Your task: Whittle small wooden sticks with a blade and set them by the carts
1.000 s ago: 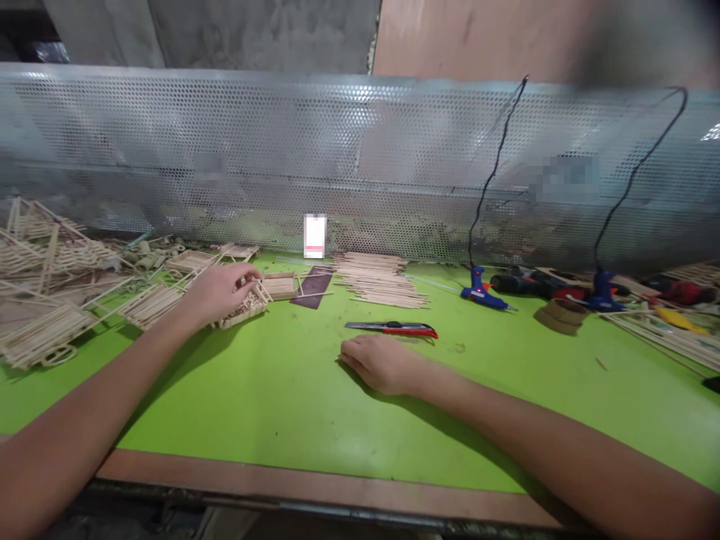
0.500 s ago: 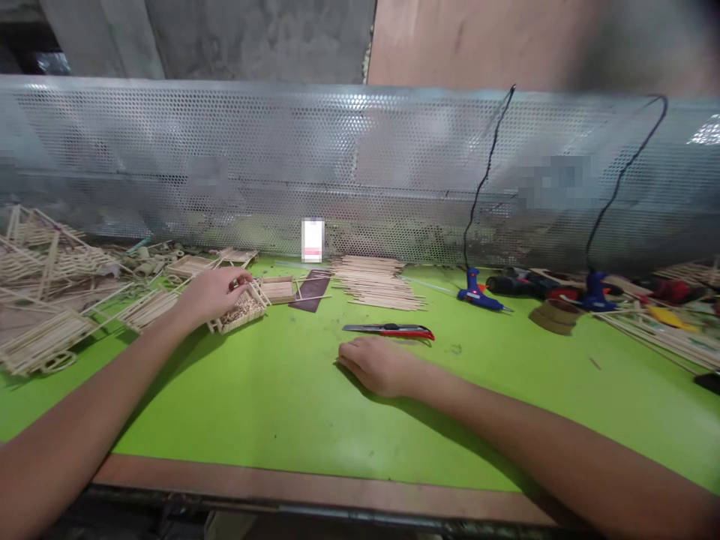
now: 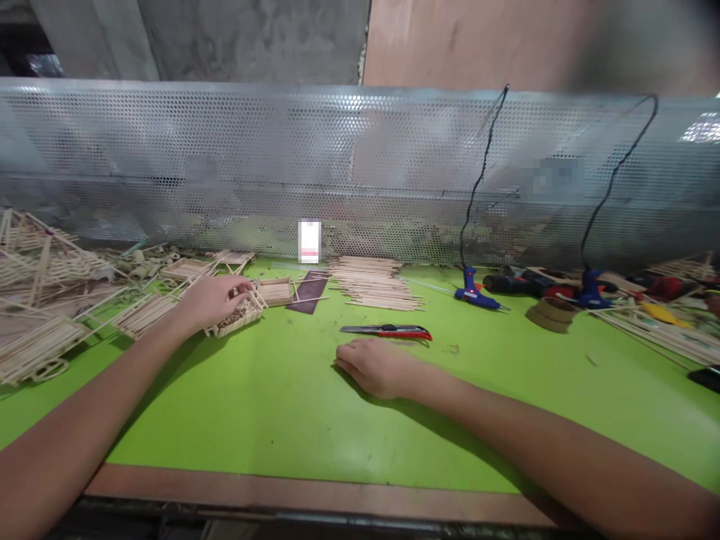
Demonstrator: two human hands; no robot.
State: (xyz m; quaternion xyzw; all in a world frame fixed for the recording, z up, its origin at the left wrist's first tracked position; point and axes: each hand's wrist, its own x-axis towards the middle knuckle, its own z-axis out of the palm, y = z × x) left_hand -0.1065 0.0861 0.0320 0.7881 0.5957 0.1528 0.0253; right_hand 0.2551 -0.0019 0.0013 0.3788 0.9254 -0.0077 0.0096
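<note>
My left hand (image 3: 211, 304) is over a small stick-built box (image 3: 239, 324) filled with short wooden pieces. Its fingers are curled, with a gap between thumb and forefinger, and nothing shows in them. My right hand (image 3: 371, 367) rests on the green table, fingers pressed together. A tiny pale tip pokes out at its fingertips, too small to name. Just beyond that hand lies a red and black utility knife (image 3: 388, 331), blade out and pointing left. Behind the left hand stands a shallow wooden tray (image 3: 274, 292), beside a dark sandpaper sheet (image 3: 308, 292).
A row of thin wooden sticks (image 3: 374, 283) lies at the back. Two blue glue guns (image 3: 475, 289) with black cords and a brown tape roll (image 3: 551, 314) are at the right. Stick-built models (image 3: 42, 341) crowd the left. A perforated metal panel (image 3: 270, 165) stands behind.
The view has shifted slightly. My left hand stays over the box, its thumb a little further from the fingers. My right hand has hardly moved.
</note>
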